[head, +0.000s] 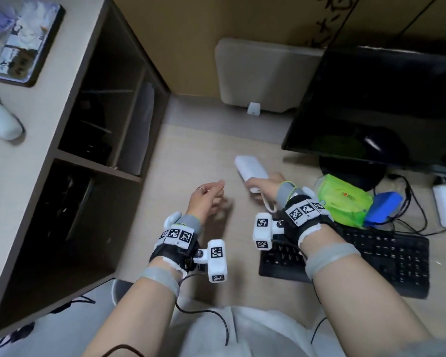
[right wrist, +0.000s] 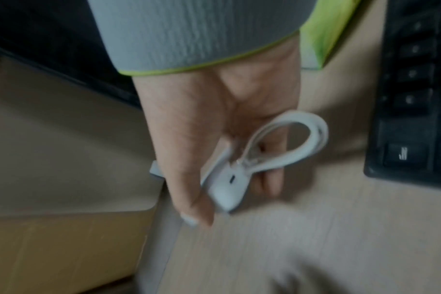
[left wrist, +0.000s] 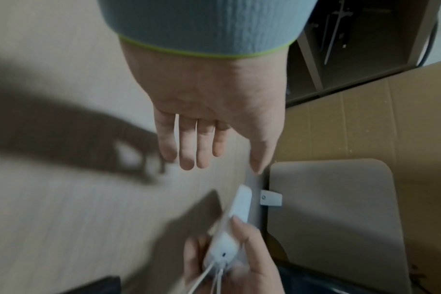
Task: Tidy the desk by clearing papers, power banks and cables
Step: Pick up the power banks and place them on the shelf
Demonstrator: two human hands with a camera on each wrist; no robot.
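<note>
**Power bank lifted beside the keyboard**

Farthest back from the keyboard (head: 358,256), a dark monitor (head: 371,104) on the desk (head: 191,150). Just beyond the keyboard's far edge, a green tissue pack (head: 341,202) and a blue block (head: 382,207). Left of the keyboard, right hand (head: 264,185) with fingers clamped round a white power bank (head: 250,167), probably clear of the desk, its looped cable (right wrist: 290,139) hanging. Further left, left hand (head: 206,199) empty, fingers loose and apart.
</note>
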